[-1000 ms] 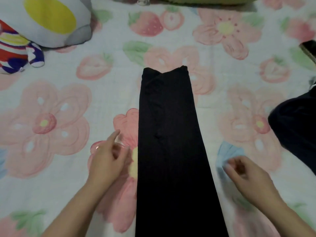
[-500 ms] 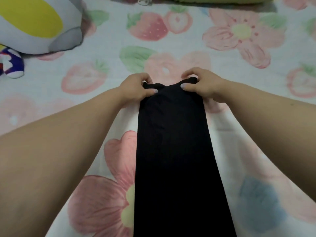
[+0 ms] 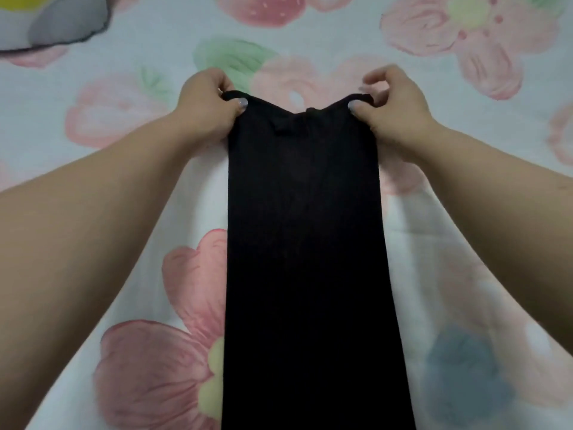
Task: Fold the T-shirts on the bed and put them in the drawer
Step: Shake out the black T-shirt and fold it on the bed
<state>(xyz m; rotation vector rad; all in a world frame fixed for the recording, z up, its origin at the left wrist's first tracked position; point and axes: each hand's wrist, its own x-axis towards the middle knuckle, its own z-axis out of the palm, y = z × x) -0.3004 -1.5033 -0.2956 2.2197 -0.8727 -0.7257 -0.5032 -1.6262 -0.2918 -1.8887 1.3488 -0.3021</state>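
A black T-shirt (image 3: 305, 259), folded into a long narrow strip, lies lengthwise on the bed from the bottom edge of the view to the middle. My left hand (image 3: 209, 105) pinches its far left corner between thumb and fingers. My right hand (image 3: 392, 107) pinches the far right corner in the same way. Both corners are lifted slightly, so the far edge sags in the middle. No drawer is in view.
The bed (image 3: 124, 125) is covered with a white sheet printed with pink flowers and strawberries. A grey and white plush cushion (image 3: 52, 20) sits at the far left corner.
Both hands left the near sides of the strip, reached to its far end and gripped the two corners. The view has come closer; the corners are now raised a little.
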